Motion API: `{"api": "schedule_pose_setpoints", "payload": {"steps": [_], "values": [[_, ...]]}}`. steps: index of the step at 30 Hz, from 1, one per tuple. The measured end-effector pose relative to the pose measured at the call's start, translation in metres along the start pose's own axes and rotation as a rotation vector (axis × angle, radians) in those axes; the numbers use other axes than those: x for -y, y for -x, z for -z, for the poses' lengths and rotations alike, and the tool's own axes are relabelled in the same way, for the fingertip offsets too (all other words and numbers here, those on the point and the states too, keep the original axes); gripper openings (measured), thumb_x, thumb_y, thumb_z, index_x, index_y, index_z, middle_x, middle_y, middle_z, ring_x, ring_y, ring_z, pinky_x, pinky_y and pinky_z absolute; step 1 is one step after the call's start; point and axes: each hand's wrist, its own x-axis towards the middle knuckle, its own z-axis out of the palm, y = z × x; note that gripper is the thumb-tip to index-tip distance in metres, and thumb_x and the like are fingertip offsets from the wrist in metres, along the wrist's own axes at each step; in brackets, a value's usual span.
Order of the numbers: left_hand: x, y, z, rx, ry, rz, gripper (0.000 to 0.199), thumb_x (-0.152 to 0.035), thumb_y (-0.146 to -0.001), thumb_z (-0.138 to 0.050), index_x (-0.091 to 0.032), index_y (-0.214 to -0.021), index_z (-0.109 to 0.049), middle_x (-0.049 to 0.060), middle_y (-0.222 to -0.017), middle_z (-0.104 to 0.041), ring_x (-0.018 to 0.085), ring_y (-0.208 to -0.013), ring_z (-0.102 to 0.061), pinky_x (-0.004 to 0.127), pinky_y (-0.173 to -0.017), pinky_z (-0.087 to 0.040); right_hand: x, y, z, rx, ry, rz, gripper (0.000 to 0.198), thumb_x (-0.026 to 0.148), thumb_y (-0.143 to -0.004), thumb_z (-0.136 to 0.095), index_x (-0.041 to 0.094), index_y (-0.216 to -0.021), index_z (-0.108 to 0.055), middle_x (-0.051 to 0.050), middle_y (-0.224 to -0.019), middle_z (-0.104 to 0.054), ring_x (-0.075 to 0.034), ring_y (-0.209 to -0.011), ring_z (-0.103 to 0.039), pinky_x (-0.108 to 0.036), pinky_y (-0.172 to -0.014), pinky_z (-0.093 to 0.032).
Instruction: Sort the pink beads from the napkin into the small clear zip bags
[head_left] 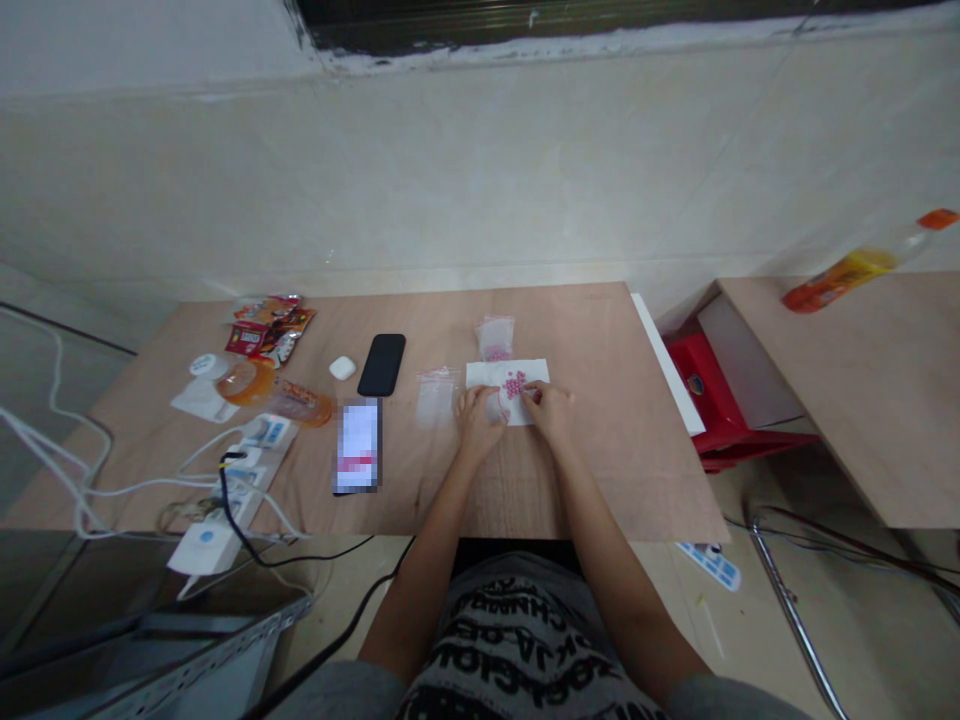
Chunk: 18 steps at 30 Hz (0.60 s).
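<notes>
A sheet of white paper (477, 373) lies on the wooden table, with a cluster of small pink beads (514, 384) on it. My left hand (477, 418) rests at the paper's left side, its fingers closed on what looks like a small clear plastic bag (494, 406). At the right side, my right hand (553, 409) has its fingertips pinched together beside the beads; anything between them is too small to make out. Just behind the paper lies a zip bag (495, 338) with more pink beads inside. Left of my left hand are flat, clear zip bags (436, 397).
On the left are a dark phone (382, 365), a lit phone (358, 446), a white case (343, 368), an orange drink bottle (274, 390), snack packets (271, 328) and a power strip (234, 492) with cables. Another bottle (862, 268) leans over the right table (885, 400).
</notes>
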Motion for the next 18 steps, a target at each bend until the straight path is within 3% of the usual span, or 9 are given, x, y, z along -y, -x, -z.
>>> {"api": "schedule_pose_setpoints", "payload": {"steps": [18], "values": [[0.0025, -0.0004, -0.0033, -0.023, 0.009, -0.004, 0.045, -0.027, -0.074, -0.07, -0.026, -0.118, -0.062, 0.006, -0.12, -0.059, 0.026, -0.115, -0.051, 0.042, -0.102, -0.038, 0.0026, -0.0006, -0.0011, -0.014, 0.003, 0.015, 0.022, 0.035, -0.09, -0.052, 0.024, -0.093, -0.071, 0.0, -0.071, -0.068, -0.017, -0.074, -0.06, -0.031, -0.078, -0.03]]}}
